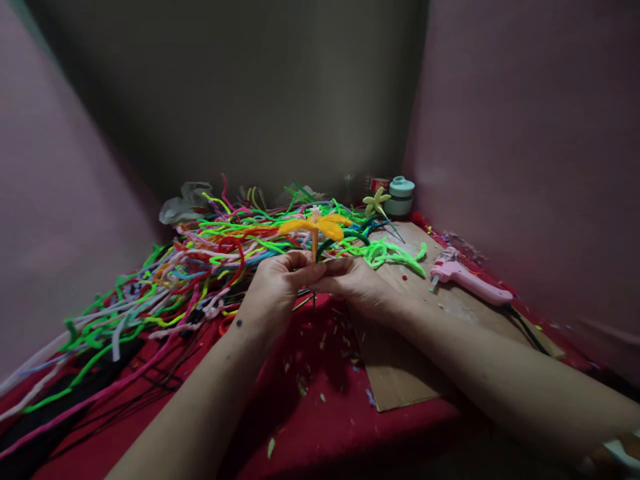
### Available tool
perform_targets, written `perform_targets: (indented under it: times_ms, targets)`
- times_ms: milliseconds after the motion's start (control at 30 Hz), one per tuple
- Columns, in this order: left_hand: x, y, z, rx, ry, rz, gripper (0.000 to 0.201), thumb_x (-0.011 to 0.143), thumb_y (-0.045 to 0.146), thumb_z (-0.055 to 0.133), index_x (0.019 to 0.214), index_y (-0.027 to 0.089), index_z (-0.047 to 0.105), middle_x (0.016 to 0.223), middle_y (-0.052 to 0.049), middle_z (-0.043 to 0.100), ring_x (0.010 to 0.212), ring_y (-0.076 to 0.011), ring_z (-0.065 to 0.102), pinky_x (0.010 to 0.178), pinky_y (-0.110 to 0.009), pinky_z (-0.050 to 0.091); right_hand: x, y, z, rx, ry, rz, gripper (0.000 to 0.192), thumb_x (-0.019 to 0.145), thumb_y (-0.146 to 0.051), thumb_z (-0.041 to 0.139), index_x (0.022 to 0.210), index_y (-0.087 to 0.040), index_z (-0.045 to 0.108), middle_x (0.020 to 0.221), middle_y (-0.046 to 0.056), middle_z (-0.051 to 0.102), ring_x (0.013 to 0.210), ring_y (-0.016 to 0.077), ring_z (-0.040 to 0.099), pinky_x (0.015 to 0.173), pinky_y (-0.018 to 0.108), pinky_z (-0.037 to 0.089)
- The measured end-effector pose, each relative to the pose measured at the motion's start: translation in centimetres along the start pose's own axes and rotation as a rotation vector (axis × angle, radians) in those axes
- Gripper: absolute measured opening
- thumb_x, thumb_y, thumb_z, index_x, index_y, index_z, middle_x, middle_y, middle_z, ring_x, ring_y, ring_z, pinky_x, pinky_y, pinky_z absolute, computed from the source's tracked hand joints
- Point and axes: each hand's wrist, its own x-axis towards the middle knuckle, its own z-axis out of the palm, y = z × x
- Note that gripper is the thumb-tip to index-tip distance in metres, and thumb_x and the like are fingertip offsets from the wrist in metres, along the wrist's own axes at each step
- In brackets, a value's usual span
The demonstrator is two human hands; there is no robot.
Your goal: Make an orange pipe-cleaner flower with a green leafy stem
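An orange pipe-cleaner flower (330,228) with a pale centre stands upright over the middle of the table. My left hand (287,273) is closed, pinching its orange stem just under the petals. Right beside it, my right hand (353,280) is closed too, fingertips meeting the left ones at the stem. A dark green pipe cleaner (353,235) arcs up from the right fingertips, which pinch its end; the exact grip is partly hidden. Below the hands a thin dark wire (315,301) points downward.
A big heap of coloured pipe cleaners (200,260) spreads across the left and back. On the right, a pink glue gun (467,279) rests on a cardboard sheet (400,373). A pale yellow flower (376,201) and a light-blue bottle (400,197) are behind. Scraps dot the red cloth (300,427).
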Motion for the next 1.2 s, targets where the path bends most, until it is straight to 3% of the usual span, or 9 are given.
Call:
perform_targets:
  times_ms: [133, 267, 433, 567, 733, 867, 1033, 1200]
  targets:
    - [0.1, 0.2, -0.3, -0.036, -0.039, -0.026, 0.016, 0.062, 0.026, 0.077, 0.068, 0.013, 0.069, 0.067, -0.003, 0.066, 0.064, -0.014, 0.059, 0.063, -0.026, 0.045, -0.1, -0.3, -0.5, -0.123, -0.1, -0.021, 0.014, 0.065, -0.029, 0.075, 0.073, -0.018, 0.073, 0.061, -0.004, 0.057, 0.058, 0.0084, 0.044, 0.06, 0.025, 0.034]
    - [0.1, 0.5, -0.4, -0.1, -0.098, -0.044, 0.019, 0.059, 0.026, 0.079, 0.067, 0.012, 0.07, 0.065, -0.004, 0.065, 0.059, -0.0131, 0.058, 0.057, -0.025, 0.044, -0.1, 0.3, -1.4, -0.088, -0.19, 0.03, 0.016, 0.071, -0.033, 0.07, 0.068, -0.017, 0.071, 0.051, -0.005, 0.045, 0.049, 0.0068, 0.033, 0.05, 0.024, 0.024]
    - [-0.3, 0.8, -0.2, -0.181, -0.241, -0.108, 0.022, 0.057, 0.026, 0.08, 0.067, 0.009, 0.069, 0.057, -0.001, 0.06, 0.043, -0.0044, 0.043, 0.045, -0.02, 0.035, -0.3, 0.8, -1.4, 0.019, -0.238, 0.124, 0.021, 0.07, -0.035, 0.071, 0.079, -0.016, 0.072, 0.057, -0.002, 0.054, 0.052, 0.0083, 0.039, 0.051, 0.024, 0.029]
    - [-0.3, 0.8, 0.0, -0.21, -0.224, -0.076, 0.025, 0.06, 0.029, 0.079, 0.074, 0.011, 0.069, 0.067, -0.003, 0.064, 0.056, -0.0101, 0.055, 0.056, -0.023, 0.043, -0.3, 0.4, -0.7, 0.1, -0.142, 0.088, 0.018, 0.065, -0.032, 0.073, 0.071, -0.016, 0.071, 0.064, 0.001, 0.061, 0.055, 0.0082, 0.042, 0.049, 0.023, 0.028]
    - [-0.1, 0.2, 0.1, -0.11, -0.146, -0.005, 0.024, 0.059, 0.023, 0.079, 0.077, 0.012, 0.069, 0.069, -0.003, 0.067, 0.064, -0.0141, 0.06, 0.065, -0.026, 0.046, -0.3, 0.2, -0.2, 0.068, -0.042, 0.032, 0.023, 0.067, -0.033, 0.073, 0.058, -0.016, 0.061, 0.05, -0.006, 0.045, 0.045, 0.0051, 0.03, 0.044, 0.023, 0.019]
    - [0.0, 0.0, -0.1, -0.112, -0.106, -0.062, 0.023, 0.059, 0.023, 0.079, 0.076, 0.009, 0.069, 0.07, -0.006, 0.068, 0.067, -0.0166, 0.063, 0.066, -0.027, 0.048, -0.3, 0.6, -0.6, -0.06, -0.108, 0.086, 0.02, 0.067, -0.032, 0.074, 0.069, -0.015, 0.064, 0.052, -0.006, 0.044, 0.046, 0.0049, 0.03, 0.045, 0.022, 0.021]
    - [0.2, 0.3, -0.8, -0.151, -0.16, -0.128, 0.024, 0.06, 0.025, 0.079, 0.073, 0.008, 0.068, 0.051, 0.0, 0.055, 0.046, -0.0077, 0.048, 0.048, -0.02, 0.04, -0.1, 0.8, -0.6, 0.169, -0.216, 0.102, 0.025, 0.074, -0.035, 0.067, 0.065, -0.014, 0.059, 0.052, -0.006, 0.039, 0.045, 0.0048, 0.028, 0.042, 0.02, 0.024]
    - [0.0, 0.4, -0.9, -0.227, -0.221, -0.201, 0.015, 0.071, 0.025, 0.069, 0.069, 0.01, 0.065, 0.038, 0.004, 0.042, 0.037, -0.0074, 0.04, 0.042, -0.019, 0.038, 0.0, 0.8, -0.6, 0.237, -0.323, 0.178, 0.024, 0.074, -0.035, 0.066, 0.079, -0.011, 0.066, 0.062, 0.0, 0.055, 0.052, 0.0079, 0.045, 0.044, 0.02, 0.032]
